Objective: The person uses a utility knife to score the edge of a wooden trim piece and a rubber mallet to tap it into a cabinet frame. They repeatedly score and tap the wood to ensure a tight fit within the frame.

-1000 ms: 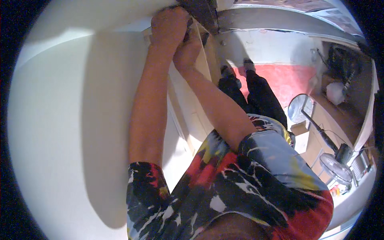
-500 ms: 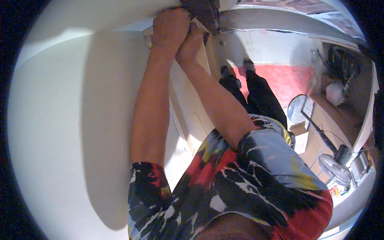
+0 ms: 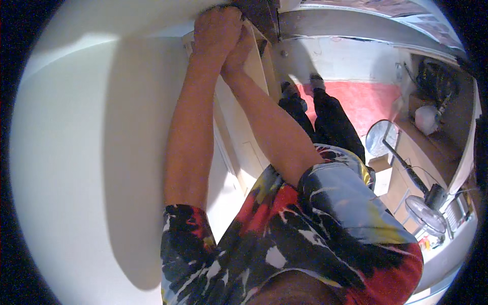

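Both my arms reach far up the picture, and the hands meet beside the corner of a pale wooden frame [image 3: 255,71]. My left hand [image 3: 217,31] is closed in a fist in front, its back toward me. Partly behind it, my right hand [image 3: 239,53] is curled against it, with most of its fingers covered. Whatever the hands grip is hidden by the knuckles. Just beyond them is a dark brown panel [image 3: 259,18]. The white wall [image 3: 61,168] runs along the left of my left forearm and carries a broad shadow.
At the right stand a fan [image 3: 426,214] on a dark pole with a round base [image 3: 381,137], and an open wooden cabinet [image 3: 452,142] with dark items and a white bundle [image 3: 427,119]. Red flooring [image 3: 361,101] lies by my feet. A small cardboard box [image 3: 379,162] sits near the fan base.
Both hands have shifted slightly upward and stay together at the frame's corner. The left forearm has moved a little to the left.
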Available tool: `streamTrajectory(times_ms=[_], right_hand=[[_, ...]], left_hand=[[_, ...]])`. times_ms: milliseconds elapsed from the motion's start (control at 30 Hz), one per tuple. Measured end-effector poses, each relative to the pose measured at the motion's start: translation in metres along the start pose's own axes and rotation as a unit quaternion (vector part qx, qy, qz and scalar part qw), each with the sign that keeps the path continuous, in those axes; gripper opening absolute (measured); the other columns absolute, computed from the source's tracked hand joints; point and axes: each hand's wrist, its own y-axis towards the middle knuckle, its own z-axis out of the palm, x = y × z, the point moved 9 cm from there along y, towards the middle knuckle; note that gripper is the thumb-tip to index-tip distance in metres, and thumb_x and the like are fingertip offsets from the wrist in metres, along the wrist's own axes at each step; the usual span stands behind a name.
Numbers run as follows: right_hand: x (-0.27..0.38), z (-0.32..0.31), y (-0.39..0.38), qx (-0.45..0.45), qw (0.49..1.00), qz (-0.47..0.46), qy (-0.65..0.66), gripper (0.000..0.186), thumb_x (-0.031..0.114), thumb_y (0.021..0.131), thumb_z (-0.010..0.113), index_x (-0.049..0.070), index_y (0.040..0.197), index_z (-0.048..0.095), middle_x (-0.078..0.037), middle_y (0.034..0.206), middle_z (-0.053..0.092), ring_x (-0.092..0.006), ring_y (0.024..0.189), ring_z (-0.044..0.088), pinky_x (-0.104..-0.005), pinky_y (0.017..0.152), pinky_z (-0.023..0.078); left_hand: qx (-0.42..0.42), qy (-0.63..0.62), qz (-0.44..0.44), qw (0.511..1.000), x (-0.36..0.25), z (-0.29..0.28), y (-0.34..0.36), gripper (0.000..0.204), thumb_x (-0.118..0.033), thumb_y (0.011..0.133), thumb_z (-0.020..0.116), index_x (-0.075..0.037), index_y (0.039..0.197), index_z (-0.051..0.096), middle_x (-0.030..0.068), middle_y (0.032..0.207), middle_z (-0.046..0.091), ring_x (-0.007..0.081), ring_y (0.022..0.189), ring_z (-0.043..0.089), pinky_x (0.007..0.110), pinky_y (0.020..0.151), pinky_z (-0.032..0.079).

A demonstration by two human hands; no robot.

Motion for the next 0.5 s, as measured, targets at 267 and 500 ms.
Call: streamTrajectory(times_ms=[267, 500], right_hand=[[-0.027, 0.002, 0.008, 0.010, 0.998, -0.019, -0.063, 0.020, 0.020, 0.091, 0.061, 0.002, 0.099, 0.061, -0.006, 0.097, 0.066, -0.0163, 0.089, 0.060, -0.0341, 0.077, 0.049], [0.000, 0.008, -0.012, 0.021, 0.948, -0.067, -0.310, 0.027, 0.025, 0.087, 0.065, 0.001, 0.097, 0.062, -0.013, 0.094, 0.067, -0.0244, 0.086, 0.062, -0.0386, 0.073, 0.048]], left_hand=[[0.058, -0.041, 0.002, 0.997, -0.004, -0.011, 0.009, 0.022, -0.023, 0.085, 0.057, -0.008, 0.087, 0.074, 0.0182, 0.089, 0.072, 0.0365, 0.085, 0.070, 0.049, 0.076, 0.056], [0.034, 0.006, 0.018, 0.999, 0.015, 0.012, 0.003, 0.023, -0.022, 0.085, 0.056, -0.008, 0.087, 0.073, 0.0198, 0.089, 0.071, 0.0387, 0.084, 0.070, 0.051, 0.076, 0.056]])
